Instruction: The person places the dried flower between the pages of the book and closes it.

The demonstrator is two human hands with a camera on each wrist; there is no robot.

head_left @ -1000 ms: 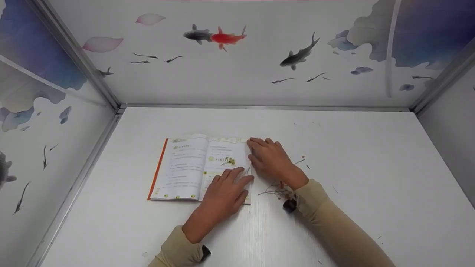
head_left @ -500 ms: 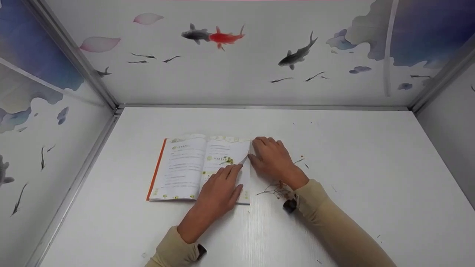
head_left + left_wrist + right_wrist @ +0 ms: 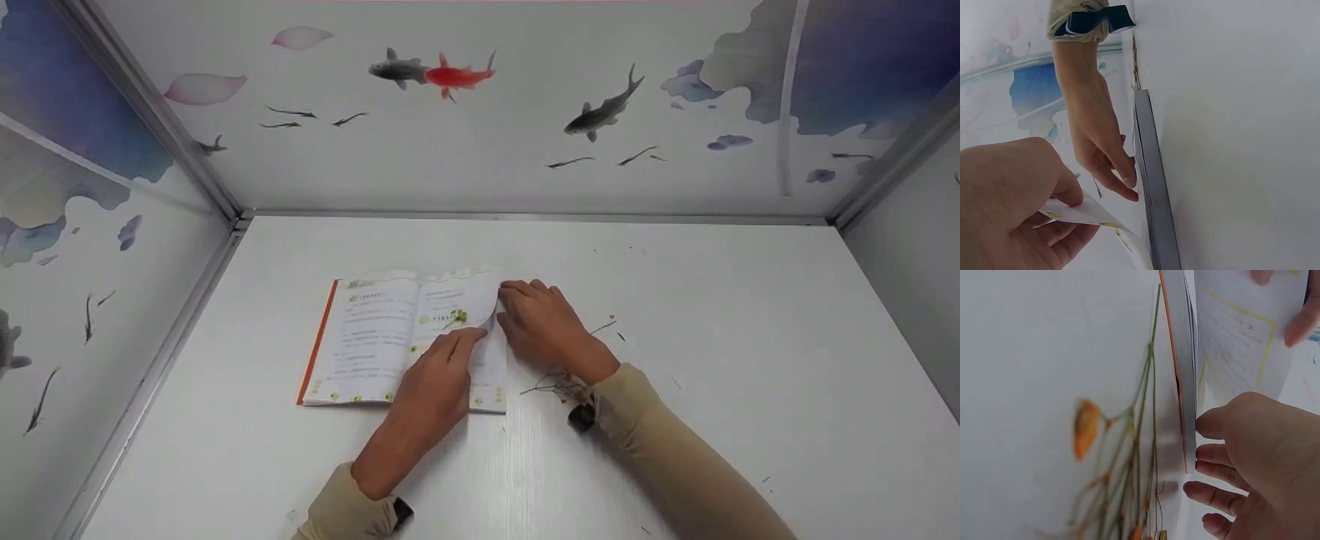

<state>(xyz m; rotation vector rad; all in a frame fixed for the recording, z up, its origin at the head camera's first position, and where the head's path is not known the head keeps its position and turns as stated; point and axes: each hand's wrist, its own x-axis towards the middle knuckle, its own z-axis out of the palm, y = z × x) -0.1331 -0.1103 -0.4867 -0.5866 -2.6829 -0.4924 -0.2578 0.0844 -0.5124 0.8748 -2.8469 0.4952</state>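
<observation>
Lifting a page (image 3: 1086, 212) cleanly takes a light touch — from here I see the left hand (image 3: 435, 382) pinch it between thumb and fingers, above the right side of the open book (image 3: 375, 337) on the table (image 3: 735, 360). The right hand (image 3: 544, 319) rests loosely at the book's right edge, its grip holding nothing I can make out; best that it steadies the book while the page curls evenly — no sharp tugging.

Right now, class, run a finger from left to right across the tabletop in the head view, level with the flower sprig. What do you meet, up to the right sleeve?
Orange cover edge → left page → left hand → right page → flower sprig → right sleeve.
</observation>
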